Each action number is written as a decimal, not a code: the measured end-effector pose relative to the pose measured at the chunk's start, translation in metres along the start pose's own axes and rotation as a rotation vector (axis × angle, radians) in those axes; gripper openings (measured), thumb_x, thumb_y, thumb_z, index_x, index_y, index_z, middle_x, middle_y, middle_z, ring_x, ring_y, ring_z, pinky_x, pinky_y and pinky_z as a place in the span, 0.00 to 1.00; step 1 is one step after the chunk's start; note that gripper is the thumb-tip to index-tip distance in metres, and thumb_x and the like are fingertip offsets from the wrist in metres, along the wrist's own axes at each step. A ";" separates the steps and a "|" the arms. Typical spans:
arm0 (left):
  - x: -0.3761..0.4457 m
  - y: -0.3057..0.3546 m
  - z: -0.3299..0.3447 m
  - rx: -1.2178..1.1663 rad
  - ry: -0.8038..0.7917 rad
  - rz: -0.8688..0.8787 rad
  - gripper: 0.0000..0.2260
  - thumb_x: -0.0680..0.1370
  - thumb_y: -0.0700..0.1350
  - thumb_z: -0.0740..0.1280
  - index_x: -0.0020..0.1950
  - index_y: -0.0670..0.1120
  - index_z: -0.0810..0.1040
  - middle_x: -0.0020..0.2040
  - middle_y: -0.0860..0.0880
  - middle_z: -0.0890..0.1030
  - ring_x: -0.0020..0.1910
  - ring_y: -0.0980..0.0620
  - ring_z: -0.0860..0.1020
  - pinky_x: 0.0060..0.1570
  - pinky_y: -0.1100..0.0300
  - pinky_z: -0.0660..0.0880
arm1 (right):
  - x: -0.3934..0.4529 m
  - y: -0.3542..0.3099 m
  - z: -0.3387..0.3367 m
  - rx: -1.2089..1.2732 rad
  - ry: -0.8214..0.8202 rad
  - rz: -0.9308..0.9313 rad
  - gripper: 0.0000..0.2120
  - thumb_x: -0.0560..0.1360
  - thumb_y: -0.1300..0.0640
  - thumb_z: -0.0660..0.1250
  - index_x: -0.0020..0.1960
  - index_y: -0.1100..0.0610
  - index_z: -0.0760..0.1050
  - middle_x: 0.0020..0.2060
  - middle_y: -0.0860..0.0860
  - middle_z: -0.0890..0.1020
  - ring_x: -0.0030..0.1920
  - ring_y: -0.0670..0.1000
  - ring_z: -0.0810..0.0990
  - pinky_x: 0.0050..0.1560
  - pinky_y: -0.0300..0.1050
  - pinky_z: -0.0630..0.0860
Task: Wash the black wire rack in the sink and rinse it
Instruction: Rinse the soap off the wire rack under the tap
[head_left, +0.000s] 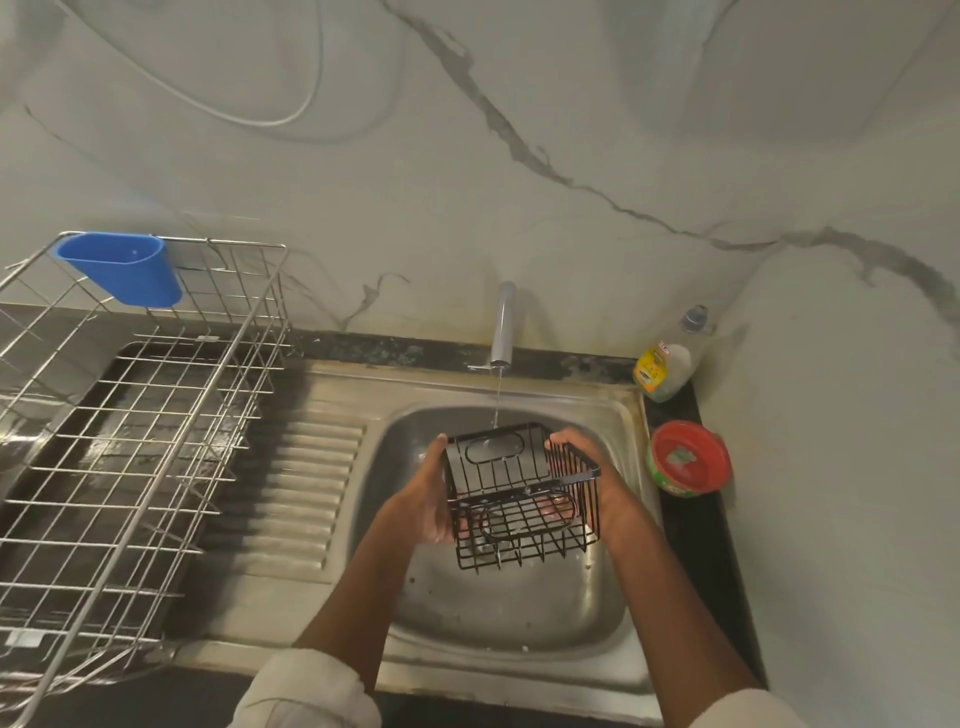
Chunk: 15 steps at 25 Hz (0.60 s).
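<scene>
Black wire rack (519, 493) is held over the steel sink (519, 613), tilted, right under a thin stream of water (497, 400) from the faucet (503, 325). It's gripped from both sides: left hand (434, 504) wrapped round its left edge, right hand (587, 467) curled over the right side. A big silver dish rack (130, 426) with a blue cup (122, 273) is parked on the counter (696, 551) to the left. A soap bottle (667, 364) and red tub (688, 462) are set on the right.

Wire rack (519, 493): black
Sink (332, 415): dull steel grey
Dish drainer (130, 415): silver wire
Cup (124, 273): bright blue
Tub (688, 462): red lid, green side
Wall (571, 130): pale marble, grey veins
</scene>
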<state>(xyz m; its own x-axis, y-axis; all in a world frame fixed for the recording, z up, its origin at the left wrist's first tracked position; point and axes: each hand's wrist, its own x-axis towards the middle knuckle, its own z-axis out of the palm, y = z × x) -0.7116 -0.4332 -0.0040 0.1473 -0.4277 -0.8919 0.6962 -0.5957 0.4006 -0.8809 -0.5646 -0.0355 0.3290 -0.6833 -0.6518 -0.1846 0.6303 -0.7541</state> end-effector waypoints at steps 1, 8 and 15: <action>0.003 -0.002 0.002 0.011 -0.001 0.003 0.35 0.82 0.70 0.60 0.51 0.35 0.78 0.34 0.37 0.85 0.44 0.40 0.82 0.44 0.45 0.79 | -0.003 0.002 -0.005 0.031 -0.005 -0.002 0.28 0.60 0.39 0.79 0.56 0.52 0.81 0.55 0.62 0.81 0.51 0.62 0.81 0.43 0.58 0.83; 0.014 -0.011 -0.003 -0.022 -0.065 0.098 0.35 0.79 0.66 0.70 0.71 0.38 0.77 0.53 0.34 0.87 0.49 0.36 0.87 0.50 0.43 0.81 | -0.018 0.000 -0.010 0.145 0.030 -0.048 0.26 0.68 0.44 0.75 0.60 0.58 0.81 0.43 0.56 0.82 0.40 0.58 0.82 0.34 0.48 0.80; 0.000 0.006 -0.023 0.048 -0.026 0.249 0.33 0.82 0.65 0.65 0.72 0.37 0.76 0.60 0.34 0.85 0.59 0.36 0.84 0.69 0.40 0.76 | -0.017 -0.018 0.018 0.145 -0.029 -0.087 0.15 0.70 0.50 0.74 0.50 0.59 0.80 0.35 0.55 0.83 0.32 0.56 0.81 0.35 0.47 0.80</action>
<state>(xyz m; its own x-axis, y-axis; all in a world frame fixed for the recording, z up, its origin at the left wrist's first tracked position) -0.6916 -0.4212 -0.0061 0.2910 -0.5822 -0.7592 0.6067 -0.5013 0.6170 -0.8665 -0.5573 -0.0094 0.3654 -0.7278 -0.5803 -0.0198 0.6172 -0.7866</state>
